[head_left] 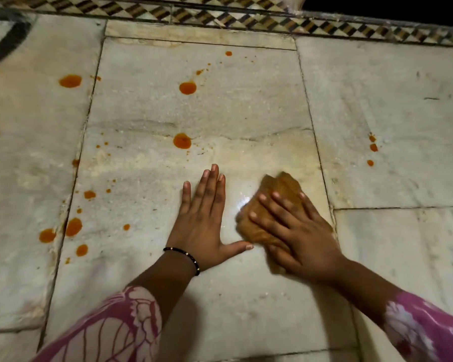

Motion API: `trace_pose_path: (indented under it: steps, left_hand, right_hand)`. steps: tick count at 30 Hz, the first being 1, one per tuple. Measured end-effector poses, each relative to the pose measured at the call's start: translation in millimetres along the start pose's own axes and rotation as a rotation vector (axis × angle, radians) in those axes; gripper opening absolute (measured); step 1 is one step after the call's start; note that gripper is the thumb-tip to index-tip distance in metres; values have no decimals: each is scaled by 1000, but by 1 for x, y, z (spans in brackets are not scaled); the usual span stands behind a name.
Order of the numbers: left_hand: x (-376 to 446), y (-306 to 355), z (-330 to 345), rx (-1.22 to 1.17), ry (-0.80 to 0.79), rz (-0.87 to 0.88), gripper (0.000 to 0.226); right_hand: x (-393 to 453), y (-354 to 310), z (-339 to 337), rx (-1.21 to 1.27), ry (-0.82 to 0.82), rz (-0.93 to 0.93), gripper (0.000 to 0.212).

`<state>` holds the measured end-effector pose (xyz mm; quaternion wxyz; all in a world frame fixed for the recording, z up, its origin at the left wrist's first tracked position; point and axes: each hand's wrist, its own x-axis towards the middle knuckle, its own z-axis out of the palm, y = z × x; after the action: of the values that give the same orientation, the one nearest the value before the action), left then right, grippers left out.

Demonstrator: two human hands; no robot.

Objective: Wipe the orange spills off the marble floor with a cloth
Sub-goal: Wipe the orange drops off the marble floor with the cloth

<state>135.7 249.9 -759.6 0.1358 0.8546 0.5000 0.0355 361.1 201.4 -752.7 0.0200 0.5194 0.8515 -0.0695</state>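
A marble floor (246, 105) of large pale slabs is seen from above, bordered at the far edge by a checkered inlay strip (220, 17). The left hand (204, 226) is laid flat on the central slab, palm down, its fingers (212, 186) straight and close together and the thumb stretched out to the right; nothing is held by it. A dark beaded bracelet (186, 257) is worn on the left wrist. Just beside it, the right hand (298, 231) is pressed down on a brownish-orange cloth (275, 192), with the fingers (270, 207) spread and straight across the top of the fabric rather than curled round it. The cloth lies bunched on the central slab near its right-hand joint, partly hidden beneath the palm and slightly blurred. A wet sheen (242, 202) is visible on the marble between the two hands, touching the cloth's left edge. Orange spills (182, 141) are scattered ahead of and to the left of the hands, well apart from the cloth: round blots on the central slab, a cluster along the left joint (73, 227), and a few small spots on the right slab (373, 147). Pink sleeves with a white floral print (120, 327) are seen on both forearms. A dark curved band (8, 43) is seen at the upper left corner.
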Motion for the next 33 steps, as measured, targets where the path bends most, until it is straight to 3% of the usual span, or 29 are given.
trace_pose_path:
  steps: [2, 4, 8, 10, 12, 14, 16, 18, 21, 26, 29, 33]
  left_hand:
    - [0, 0, 0, 11, -4, 4, 121]
    - [0, 0, 1, 20, -9, 12, 119]
    - [-1, 3, 2, 43, -10, 31, 113]
    - [-4, 4, 2, 50, 5, 42, 109]
    - [-5, 10, -1, 26, 26, 46, 102]
    - [0, 21, -4, -23, 49, 45, 93]
    - [18, 34, -8, -38, 65, 54, 87]
    - [43, 41, -8, -14, 40, 63, 86]
    - [71, 39, 4, 91, -36, 83, 89]
    - [80, 33, 19, 100, -20, 80, 91]
    - [80, 33, 16, 88, -6, 82, 91]
    - [81, 33, 14, 59, -23, 78, 91]
  right_hand:
    - [-51, 18, 1, 63, 1, 69, 59]
    - [-73, 40, -2, 116, 14, 304, 59]
    - [-20, 55, -7, 80, 77, 747, 68]
    - [16, 43, -10, 55, 43, 695, 70]
    - [25, 21, -10, 47, 11, 497, 68]
    - [2, -1, -7, 34, -1, 309, 63]
    - [-41, -6, -2, 56, -11, 243, 61]
    - [-87, 6, 4, 97, 1, 289, 63]
    - [-120, 48, 4, 131, 7, 531, 63]
    - [-36, 103, -5, 69, 35, 882, 72]
    - [11, 74, -10, 78, 30, 700, 73]
    - [-29, 40, -1, 102, 20, 421, 62]
